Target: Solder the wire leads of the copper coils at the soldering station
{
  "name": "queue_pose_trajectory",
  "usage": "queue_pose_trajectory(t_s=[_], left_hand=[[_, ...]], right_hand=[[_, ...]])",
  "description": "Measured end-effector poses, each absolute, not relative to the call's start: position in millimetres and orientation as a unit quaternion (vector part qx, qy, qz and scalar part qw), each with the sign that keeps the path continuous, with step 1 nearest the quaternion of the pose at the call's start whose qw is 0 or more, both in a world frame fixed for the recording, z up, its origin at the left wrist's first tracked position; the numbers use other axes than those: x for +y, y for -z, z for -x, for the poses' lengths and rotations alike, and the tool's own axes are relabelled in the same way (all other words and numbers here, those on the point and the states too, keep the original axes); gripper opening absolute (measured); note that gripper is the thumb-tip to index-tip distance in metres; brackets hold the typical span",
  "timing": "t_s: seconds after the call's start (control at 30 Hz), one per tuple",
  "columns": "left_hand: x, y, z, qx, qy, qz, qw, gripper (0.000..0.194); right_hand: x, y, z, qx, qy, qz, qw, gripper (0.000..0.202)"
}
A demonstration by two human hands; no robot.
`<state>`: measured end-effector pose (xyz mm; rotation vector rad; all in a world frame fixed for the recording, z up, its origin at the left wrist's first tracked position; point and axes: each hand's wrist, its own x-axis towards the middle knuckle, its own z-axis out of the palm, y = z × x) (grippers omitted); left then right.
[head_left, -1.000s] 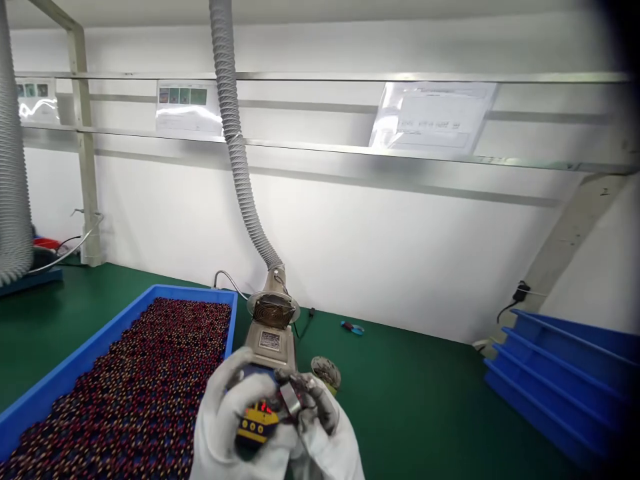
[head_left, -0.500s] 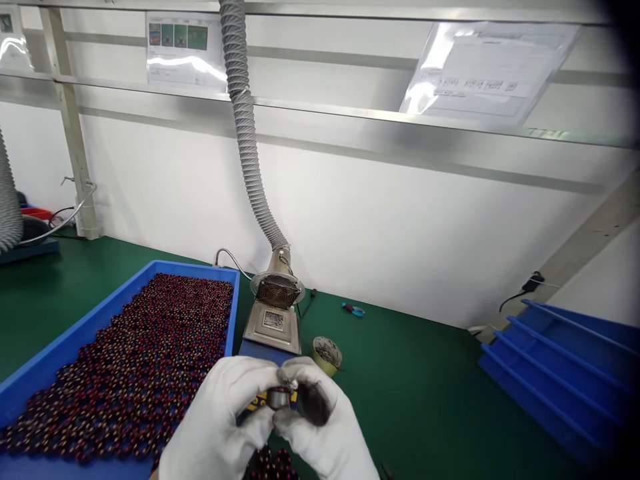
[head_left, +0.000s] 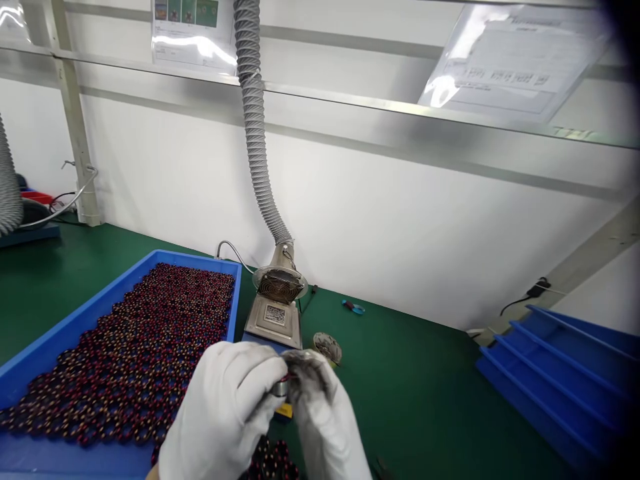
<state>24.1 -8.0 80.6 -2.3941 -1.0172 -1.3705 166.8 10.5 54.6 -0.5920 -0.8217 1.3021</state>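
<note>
My left hand (head_left: 223, 407), in a white glove, is closed round a small ring-shaped wound coil (head_left: 281, 387) with a silvery band and some red on it. Most of the coil is hidden by the fingers. My right hand (head_left: 325, 413), its glove blackened at the fingertips and palm side, pinches at the coil's right side. Below the hands lies a small pile of dark red-and-black wound coils (head_left: 275, 460). To the left, a blue tray (head_left: 95, 303) holds rows of similar coils (head_left: 145, 347).
Behind the hands stands a metal soldering pot (head_left: 275, 317) under a fume extraction hose (head_left: 257, 127). A round tin of grey residue (head_left: 327, 347) sits to its right. Blue-handled cutters (head_left: 353, 307) lie farther back. Stacked blue trays (head_left: 555, 387) lean at the right.
My right hand has turned, its fingers drawing closer together over the coil. My left fingers have closed further round it. The view has tilted slightly downward.
</note>
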Motion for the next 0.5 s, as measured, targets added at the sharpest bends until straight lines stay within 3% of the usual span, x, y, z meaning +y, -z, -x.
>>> queue_pose_trajectory(t_s=[0.1,0.27,0.4,0.5], left_hand=[[-5.7,-78.5,-25.3,-0.349,0.472,0.804,0.099,0.03],[-1.8,-78.6,-21.6,-0.336,0.475,0.813,-0.005,0.04],[1.4,-78.2,-18.9,-0.307,0.511,0.799,-0.08,0.027],[1.2,-75.7,-19.6,-0.322,0.57,0.73,-0.198,0.013]], right_hand=[[21.2,-35.5,-160.2,-0.355,-0.611,0.259,0.658,0.034],[10.9,-31.3,-163.1,-0.296,-0.677,0.222,0.636,0.031],[12.8,-34.3,-168.9,-0.3,-0.699,0.21,0.614,0.024],[29.4,-25.2,-171.8,-0.316,-0.724,0.2,0.58,0.016]])
